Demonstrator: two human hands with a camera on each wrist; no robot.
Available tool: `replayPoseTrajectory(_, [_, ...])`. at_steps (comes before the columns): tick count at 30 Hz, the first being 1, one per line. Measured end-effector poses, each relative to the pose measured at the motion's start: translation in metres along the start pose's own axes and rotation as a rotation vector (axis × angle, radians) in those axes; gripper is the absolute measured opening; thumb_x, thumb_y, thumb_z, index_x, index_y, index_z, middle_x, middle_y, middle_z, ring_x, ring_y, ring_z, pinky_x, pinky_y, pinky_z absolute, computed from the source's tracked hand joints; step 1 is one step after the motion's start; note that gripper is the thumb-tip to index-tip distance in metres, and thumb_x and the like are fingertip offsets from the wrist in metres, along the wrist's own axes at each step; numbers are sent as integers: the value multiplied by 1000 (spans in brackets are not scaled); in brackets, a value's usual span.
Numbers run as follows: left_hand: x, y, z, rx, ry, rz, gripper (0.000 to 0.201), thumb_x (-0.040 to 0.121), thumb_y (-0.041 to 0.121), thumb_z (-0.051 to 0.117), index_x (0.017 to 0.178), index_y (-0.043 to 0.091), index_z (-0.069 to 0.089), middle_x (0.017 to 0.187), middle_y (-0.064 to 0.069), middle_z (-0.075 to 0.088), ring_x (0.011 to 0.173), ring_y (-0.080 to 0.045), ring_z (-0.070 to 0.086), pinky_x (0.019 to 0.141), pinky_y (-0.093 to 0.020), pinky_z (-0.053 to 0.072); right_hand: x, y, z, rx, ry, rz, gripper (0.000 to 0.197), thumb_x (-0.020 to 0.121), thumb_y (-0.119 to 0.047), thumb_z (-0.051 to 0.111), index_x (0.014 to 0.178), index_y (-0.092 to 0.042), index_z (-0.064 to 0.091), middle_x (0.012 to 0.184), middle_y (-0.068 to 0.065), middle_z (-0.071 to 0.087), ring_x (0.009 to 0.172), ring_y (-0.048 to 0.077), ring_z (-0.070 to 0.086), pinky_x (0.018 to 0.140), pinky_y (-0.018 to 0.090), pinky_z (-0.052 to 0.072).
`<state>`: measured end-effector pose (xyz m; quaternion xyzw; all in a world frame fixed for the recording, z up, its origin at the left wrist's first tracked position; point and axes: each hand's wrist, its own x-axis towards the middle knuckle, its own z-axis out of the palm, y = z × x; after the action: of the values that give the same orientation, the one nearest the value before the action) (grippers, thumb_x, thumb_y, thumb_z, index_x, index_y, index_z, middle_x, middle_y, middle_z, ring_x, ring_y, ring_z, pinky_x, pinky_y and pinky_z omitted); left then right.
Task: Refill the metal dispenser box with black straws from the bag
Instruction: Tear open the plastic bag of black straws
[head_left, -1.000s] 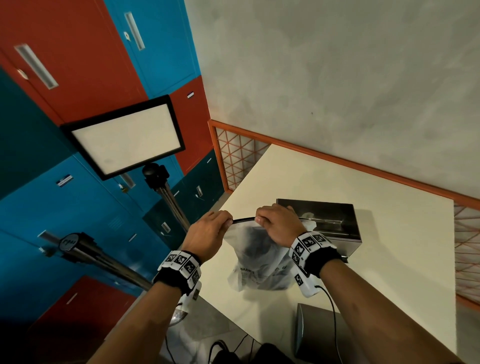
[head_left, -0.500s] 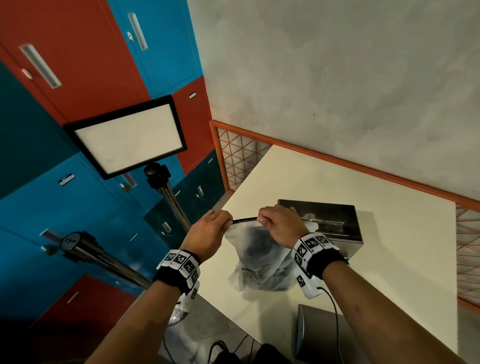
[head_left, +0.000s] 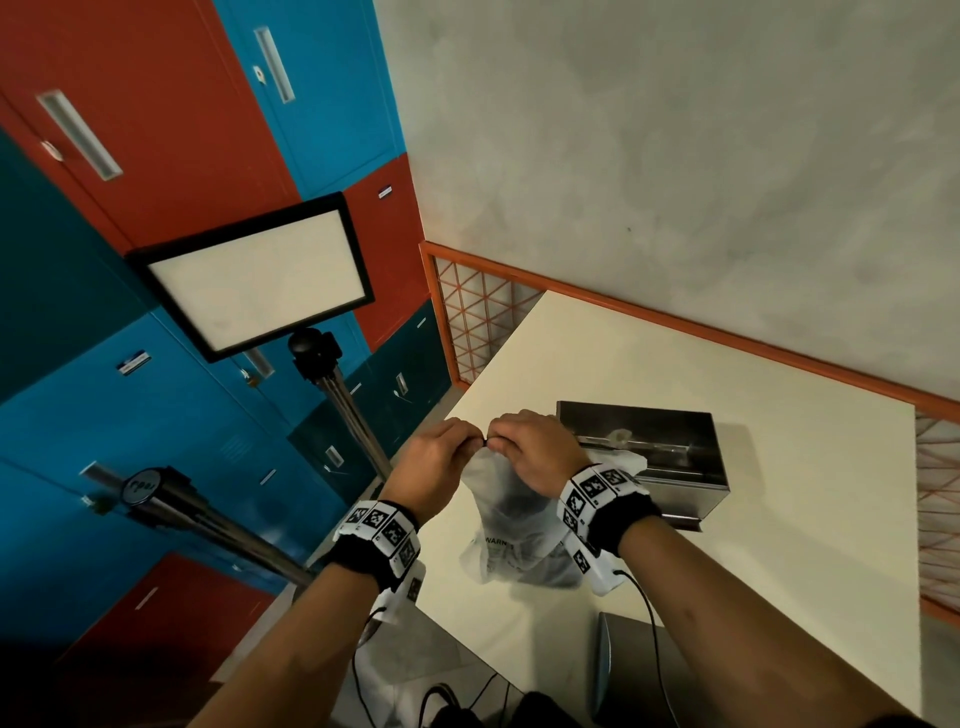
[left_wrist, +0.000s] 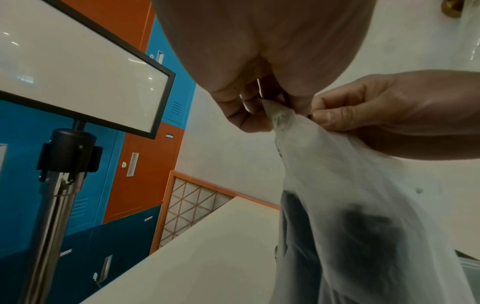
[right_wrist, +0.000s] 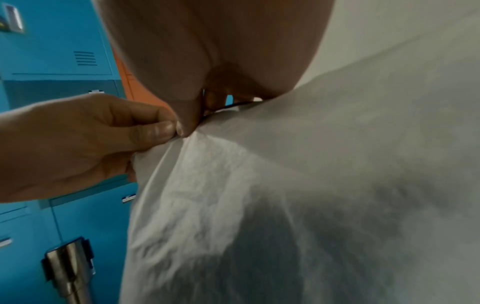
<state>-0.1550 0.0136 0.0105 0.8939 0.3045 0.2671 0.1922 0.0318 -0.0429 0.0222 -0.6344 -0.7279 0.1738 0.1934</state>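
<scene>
Hands: left hand (head_left: 436, 457) and right hand (head_left: 540, 449) both pinch the bag (head_left: 511, 525) top, knuckles nearly touching; dispenser box (head_left: 649, 447) beyond.

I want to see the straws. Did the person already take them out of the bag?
No, the dark straws show through the bag, whose top both the left hand and right hand pinch.

Translucent bag (head_left: 511, 525) of black straws (left_wrist: 369, 236) — upright before metal dispenser box (head_left: 660, 447)
</scene>
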Motion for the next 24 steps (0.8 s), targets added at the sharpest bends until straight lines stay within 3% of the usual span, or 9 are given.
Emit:
replayPoseTrajectory(10, [4,-1,-5,3,-56,-14,15,99,15,58,94,8,70,89,-3,66,80,-21,60,71,-40,53,-4,6,4,47,69,-19,17,99,-31,48,88,-22,57,87,-6,64,82,18,52,72,37,44])
replayPoseTrajectory(18, [3,-8,-7,4,-80,-60,13,101,10,57,96,12,68,91,9,56,77,-11,52,69,-30,50,-6,8,2,70,93,7,17,99,-27,48,87,-21,58,85,-6,64,79,18,54,69,34,43])
replayPoseTrajectory(24, [1,-8,-9,-18,-62,-101,13,98,4,61,91,9,70,87,4,58,70,-10,54,64,-21,48,-6,7,1,53,73,12,18,100,-28,47,88,-21,57,85,-5,64,79,20,55,70,36,46])
